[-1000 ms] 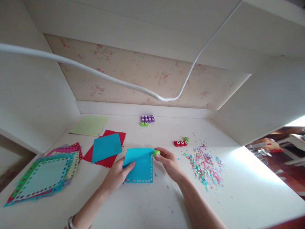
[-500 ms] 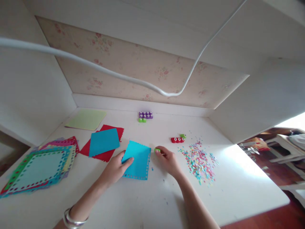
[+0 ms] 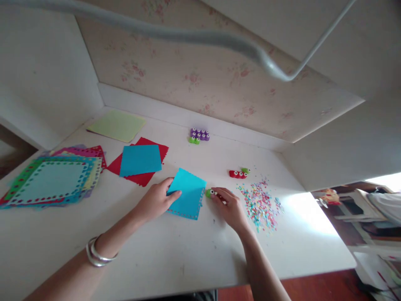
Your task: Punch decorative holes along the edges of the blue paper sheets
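A blue paper square [image 3: 187,195] with punched holes along its right and bottom edges lies on the white desk [image 3: 175,259]. My left hand [image 3: 156,201] presses its left side, fingers pinched on the sheet. My right hand [image 3: 228,205] is closed on a small green hole punch [image 3: 209,193] sitting just off the paper's right edge.
A stack of punched coloured sheets [image 3: 50,180] lies at the left, with a blue sheet on red paper [image 3: 140,160] and a pale green sheet [image 3: 117,124] behind. Purple and green punches [image 3: 198,135] stand at the back, red punches [image 3: 238,173] and confetti [image 3: 259,201] at the right.
The green punch has come off the paper's top right corner and down to the desk beside it. The blue sheet has been turned slightly under my left hand. The camera tilted down.
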Available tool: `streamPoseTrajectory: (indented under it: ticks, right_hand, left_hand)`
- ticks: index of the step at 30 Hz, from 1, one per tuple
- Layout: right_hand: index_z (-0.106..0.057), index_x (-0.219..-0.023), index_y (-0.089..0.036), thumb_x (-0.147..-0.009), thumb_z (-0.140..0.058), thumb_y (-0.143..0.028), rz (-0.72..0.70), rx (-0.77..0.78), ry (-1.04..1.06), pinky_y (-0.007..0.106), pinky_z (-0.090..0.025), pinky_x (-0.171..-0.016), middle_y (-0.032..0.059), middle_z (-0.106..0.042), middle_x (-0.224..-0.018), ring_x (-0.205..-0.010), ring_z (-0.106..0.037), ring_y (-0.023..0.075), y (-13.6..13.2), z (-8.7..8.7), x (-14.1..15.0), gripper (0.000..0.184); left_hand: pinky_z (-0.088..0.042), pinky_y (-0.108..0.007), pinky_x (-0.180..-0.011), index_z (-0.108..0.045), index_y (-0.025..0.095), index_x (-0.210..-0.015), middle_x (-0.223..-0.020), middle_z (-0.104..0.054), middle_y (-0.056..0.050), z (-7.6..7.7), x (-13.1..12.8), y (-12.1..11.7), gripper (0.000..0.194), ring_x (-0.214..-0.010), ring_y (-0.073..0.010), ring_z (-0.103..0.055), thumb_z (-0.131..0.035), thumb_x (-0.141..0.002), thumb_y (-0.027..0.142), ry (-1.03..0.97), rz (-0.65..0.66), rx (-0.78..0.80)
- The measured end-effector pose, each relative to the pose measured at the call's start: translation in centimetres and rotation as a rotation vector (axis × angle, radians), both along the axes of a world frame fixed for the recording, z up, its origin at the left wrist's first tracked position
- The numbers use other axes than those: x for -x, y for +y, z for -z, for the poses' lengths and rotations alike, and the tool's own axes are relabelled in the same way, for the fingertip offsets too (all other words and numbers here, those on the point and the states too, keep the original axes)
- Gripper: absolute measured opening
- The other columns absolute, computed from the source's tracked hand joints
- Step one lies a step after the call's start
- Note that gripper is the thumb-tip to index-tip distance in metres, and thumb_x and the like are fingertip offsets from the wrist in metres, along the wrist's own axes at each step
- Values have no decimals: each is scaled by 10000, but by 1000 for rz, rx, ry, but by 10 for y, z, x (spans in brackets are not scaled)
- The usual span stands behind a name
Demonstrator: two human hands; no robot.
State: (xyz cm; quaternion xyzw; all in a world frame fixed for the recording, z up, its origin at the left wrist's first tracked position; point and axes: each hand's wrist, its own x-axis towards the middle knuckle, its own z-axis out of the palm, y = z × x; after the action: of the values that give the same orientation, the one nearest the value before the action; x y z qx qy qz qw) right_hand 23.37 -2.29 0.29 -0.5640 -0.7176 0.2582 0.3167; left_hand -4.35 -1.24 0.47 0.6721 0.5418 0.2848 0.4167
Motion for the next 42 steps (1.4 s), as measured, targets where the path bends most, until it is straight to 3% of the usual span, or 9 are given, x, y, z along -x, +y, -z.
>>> streamPoseTrajectory:
  ticks: [7,28,32,42]
  right_hand:
    - [-707,-1106,-236,-924,-597,-349,77,-41,83,318,-553,-793,66,-724,-1051,-867,-679,190,0,18,0,241]
    - [-712,-1086,-226,-911,-608,-396,126,-13,122,351,-554,-807,79,-729,-1047,-866,-681,209,-1,18,2,265]
    - [-710,-1089,-226,-911,-611,-385,118,-14,130,337,-550,-803,74,-727,-1052,-872,-681,204,-1,18,3,258]
    - [-712,-1078,-229,-921,-603,-368,92,-35,99,328,-560,-792,74,-719,-1063,-865,-681,195,0,17,4,236]
  left_hand:
    - [-436,-268,-607,-584,214,-941,-774,-643,0,1,1,1,307,-700,-189,-603,-555,-867,511,-130,-24,73]
    - [-435,-260,-567,-602,218,-961,-771,-667,-8,-3,0,0,306,-673,-188,-615,-537,-874,504,-74,-35,63]
    - [-395,-248,-508,-575,223,-950,-704,-613,26,-4,-1,-1,301,-572,-159,-572,-516,-890,512,-83,-19,99]
    - [-336,-257,-536,-538,219,-855,-665,-561,34,-1,-1,0,257,-590,-159,-542,-523,-891,473,74,5,-19]
